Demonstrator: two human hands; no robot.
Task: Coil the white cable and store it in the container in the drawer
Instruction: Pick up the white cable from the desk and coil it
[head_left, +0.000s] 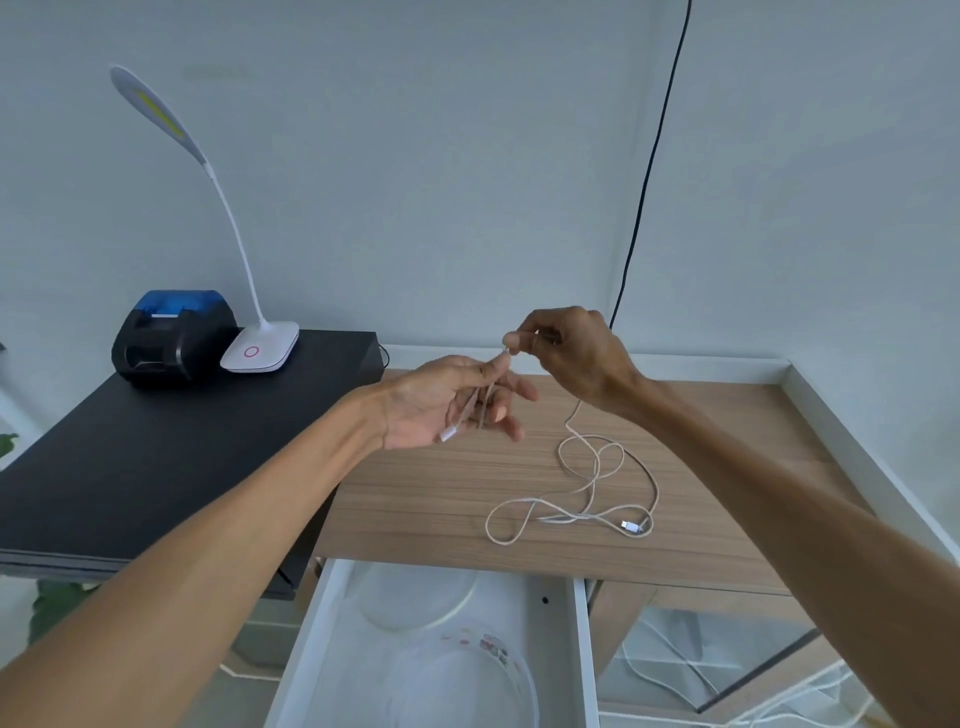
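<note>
White cable (597, 483) lay mostly in loose, uncoiled loops on the wooden desk top (415, 493), its far connector resting near the front edge. One end ran up to both hands, held above the desk. Left hand (447, 405) was palm-up with fingers spread, a few turns of cable passing across the palm and a white plug hanging near the heel of the hand. Right hand (566, 353) was pinched closed on the cable just beside the left fingertips. Below, the white drawer (584, 649) stood open, with a clear container (467, 680) inside, well apart from the cable.
</note>
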